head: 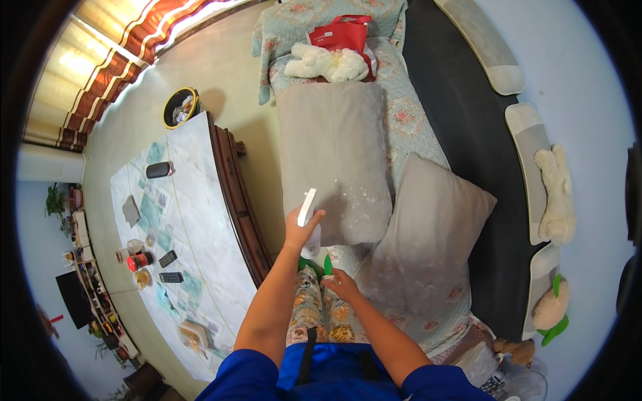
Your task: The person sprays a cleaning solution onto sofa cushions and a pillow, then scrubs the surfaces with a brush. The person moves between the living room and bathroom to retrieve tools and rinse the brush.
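Observation:
My left hand [300,228] grips a white spray bottle [312,245] by its neck, over the near left part of a grey cushion [331,135]. White foam spots [358,200] lie on the near end of that cushion. My right hand [341,284] hangs low near my knees, fingers curled; whether it holds anything cannot be told. Just right of it a second grey cushion [431,225] lies tilted on the floral quilted cover [401,118], with a darker patch towards its near part.
A marble-patterned coffee table [200,200] on the left bears remotes [171,277], jars [139,261] and a tissue box [193,336]. Beyond it stands a bin [180,108]. A white plush toy [331,62] and a red bag [346,35] rest at the sofa's far end. Backrest cushions [526,175] line the right.

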Available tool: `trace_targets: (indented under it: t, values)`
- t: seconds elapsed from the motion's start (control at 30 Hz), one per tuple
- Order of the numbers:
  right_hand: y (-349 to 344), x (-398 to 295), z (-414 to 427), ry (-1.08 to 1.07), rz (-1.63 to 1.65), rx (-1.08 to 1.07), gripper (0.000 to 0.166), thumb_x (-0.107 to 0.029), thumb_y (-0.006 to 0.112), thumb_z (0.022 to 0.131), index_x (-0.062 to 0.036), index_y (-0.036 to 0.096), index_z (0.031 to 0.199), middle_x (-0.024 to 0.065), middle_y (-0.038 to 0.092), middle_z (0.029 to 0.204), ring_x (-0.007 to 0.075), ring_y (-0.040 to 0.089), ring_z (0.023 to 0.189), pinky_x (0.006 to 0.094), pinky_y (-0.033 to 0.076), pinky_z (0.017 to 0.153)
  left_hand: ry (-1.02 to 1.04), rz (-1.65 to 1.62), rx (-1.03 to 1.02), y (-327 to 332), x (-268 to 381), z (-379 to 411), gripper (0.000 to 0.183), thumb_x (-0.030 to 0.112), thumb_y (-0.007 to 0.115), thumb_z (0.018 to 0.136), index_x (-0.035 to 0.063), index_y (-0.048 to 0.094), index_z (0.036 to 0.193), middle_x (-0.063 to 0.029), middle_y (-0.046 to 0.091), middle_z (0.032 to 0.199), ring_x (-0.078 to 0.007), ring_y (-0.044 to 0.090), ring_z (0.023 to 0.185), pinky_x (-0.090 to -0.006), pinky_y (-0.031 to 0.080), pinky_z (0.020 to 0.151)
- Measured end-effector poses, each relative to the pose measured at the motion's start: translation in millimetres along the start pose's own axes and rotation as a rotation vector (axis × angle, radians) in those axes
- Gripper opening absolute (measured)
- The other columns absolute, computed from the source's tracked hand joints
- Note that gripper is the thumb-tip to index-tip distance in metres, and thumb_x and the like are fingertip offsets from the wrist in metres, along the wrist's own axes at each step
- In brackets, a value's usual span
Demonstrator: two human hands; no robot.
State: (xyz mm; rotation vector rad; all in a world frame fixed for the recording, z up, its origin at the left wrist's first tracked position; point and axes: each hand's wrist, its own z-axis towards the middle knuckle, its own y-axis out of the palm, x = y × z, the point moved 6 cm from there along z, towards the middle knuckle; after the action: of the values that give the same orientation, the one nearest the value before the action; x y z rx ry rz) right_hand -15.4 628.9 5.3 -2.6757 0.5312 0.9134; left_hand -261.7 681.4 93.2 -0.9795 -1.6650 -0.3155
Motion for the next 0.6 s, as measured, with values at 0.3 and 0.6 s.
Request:
trace_targets:
  t: [0.3,0.6]
  values:
    - [5.5,9.1,0.5,-0.037,0.023,0.006,0.068,-0.048,0.065,0.077,-0.0017,0.048,0.124,0.0177,0.055,0.120,0.0265,0.054,0.111,0.0350,0.043,0.090,0.163,-0.107,-0.030,28.2,28.6,10.5,0.024,0.022,0.074,0.073,0.0034,0.061,0.080,-0.0048,0.061,0.068,-0.0124,0.055,0.061,-0.0284,0.045,0.060]
    - [11.4,23.2,0.0,0.032,0.050,-0.028,0.063,-0.047,0.065,0.077,-0.0039,0.051,0.121,0.0149,0.054,0.122,0.0247,0.054,0.112,0.0340,0.044,0.089,0.239,-0.077,0.088,29.4,31.9,9.1,0.032,0.031,0.076,0.070,0.0032,0.060,0.071,-0.0050,0.058,0.060,-0.0144,0.054,0.055,-0.0297,0.045,0.055]
